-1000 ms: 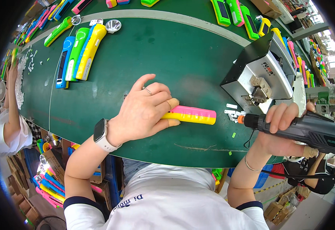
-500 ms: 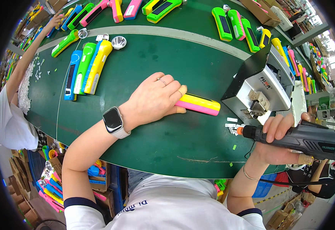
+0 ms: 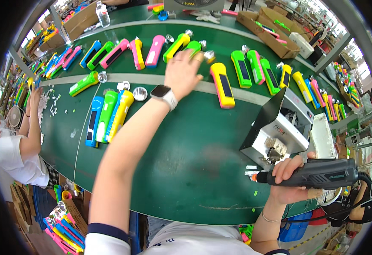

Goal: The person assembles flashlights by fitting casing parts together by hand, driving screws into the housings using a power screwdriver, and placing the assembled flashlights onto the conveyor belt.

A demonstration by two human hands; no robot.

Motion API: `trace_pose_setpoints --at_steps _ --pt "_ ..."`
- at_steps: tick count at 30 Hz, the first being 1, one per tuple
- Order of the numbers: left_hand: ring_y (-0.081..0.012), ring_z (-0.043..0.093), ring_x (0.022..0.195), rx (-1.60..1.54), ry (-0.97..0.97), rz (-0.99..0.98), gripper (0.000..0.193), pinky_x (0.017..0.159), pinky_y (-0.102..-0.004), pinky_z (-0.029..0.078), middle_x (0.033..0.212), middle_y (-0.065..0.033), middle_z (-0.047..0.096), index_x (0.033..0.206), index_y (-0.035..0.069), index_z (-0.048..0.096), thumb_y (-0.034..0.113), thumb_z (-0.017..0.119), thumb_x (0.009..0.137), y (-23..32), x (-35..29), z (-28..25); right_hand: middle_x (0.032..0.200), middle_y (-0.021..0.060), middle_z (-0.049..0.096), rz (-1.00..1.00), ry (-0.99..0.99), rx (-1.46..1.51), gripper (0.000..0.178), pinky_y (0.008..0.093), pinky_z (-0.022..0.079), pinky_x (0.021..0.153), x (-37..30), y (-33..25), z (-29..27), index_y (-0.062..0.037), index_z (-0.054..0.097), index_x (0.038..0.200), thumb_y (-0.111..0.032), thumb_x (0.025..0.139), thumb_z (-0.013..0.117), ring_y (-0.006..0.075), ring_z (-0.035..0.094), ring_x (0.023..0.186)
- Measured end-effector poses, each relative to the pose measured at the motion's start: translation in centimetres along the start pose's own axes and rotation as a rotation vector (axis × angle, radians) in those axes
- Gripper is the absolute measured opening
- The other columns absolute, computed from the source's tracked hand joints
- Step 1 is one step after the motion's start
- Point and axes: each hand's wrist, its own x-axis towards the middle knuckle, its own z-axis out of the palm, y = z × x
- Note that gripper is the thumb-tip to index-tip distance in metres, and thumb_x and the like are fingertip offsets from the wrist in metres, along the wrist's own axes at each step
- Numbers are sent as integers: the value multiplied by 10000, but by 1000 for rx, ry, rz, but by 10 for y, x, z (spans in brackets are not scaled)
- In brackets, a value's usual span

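My left hand (image 3: 183,74) is stretched far out over the row of flashlights, its fingers apart on or just above a green flashlight (image 3: 193,46) that they partly hide; contact is hard to judge. Beside it lies a yellow and green flashlight (image 3: 176,47). To the right of the hand, a yellow and pink flashlight (image 3: 223,87) rests alone across the pale strip. My right hand (image 3: 289,180) grips a black electric screwdriver (image 3: 322,173), its orange tip pointing left. Small white parts (image 3: 250,171) lie by that tip, below a silver and black box-shaped machine (image 3: 279,127).
Blue, green and yellow flashlights (image 3: 106,117) lie grouped at left on the green table (image 3: 173,170). More flashlights (image 3: 254,70) line the far side. Cardboard boxes (image 3: 271,36) and a clear bottle (image 3: 102,15) stand beyond. A co-worker (image 3: 20,148) works at far left.
My left hand has let go of the yellow and pink flashlight and reached farther away. That flashlight now lies on the pale strip. The view has tilted up; the screwdriver stays in my right hand.
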Motion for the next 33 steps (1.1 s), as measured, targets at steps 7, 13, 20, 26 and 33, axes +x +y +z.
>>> trace_pose_setpoints --at_steps 7,13,20,26,33 --pt "-328 576 957 -167 80 -503 468 845 -418 469 1042 -188 577 1136 44 580 261 718 745 -57 -13 43 619 70 490 -7 16 -57 901 282 441 417 -5 -9 1 -35 335 1251 -788 764 425 156 477 414" --pt "-282 558 860 -155 432 298 474 717 -380 476 959 -109 530 952 88 563 265 821 596 14 -32 -53 666 66 487 -196 27 -8 979 288 432 467 23 -24 8 -36 304 1311 -817 733 426 157 465 467" --pt "-202 540 906 -352 -390 540 410 788 -340 431 995 -64 567 1106 129 554 346 638 768 147 -125 -78 732 143 536 -170 -189 24 969 340 443 524 50 -17 -3 -20 325 1295 -780 721 508 213 513 551" --pt "-251 534 984 -608 -496 343 533 860 -384 417 1007 -74 576 1107 72 575 325 748 670 127 -117 -100 601 81 502 58 83 -232 920 272 413 438 67 -11 6 -25 404 1206 -828 766 312 145 469 442" --pt "-214 559 879 -707 -562 287 388 772 -341 445 925 -27 571 1000 90 639 287 749 685 114 -117 -89 664 67 474 10 -164 58 980 333 424 490 16 3 28 -79 324 1332 -837 717 412 167 457 477"
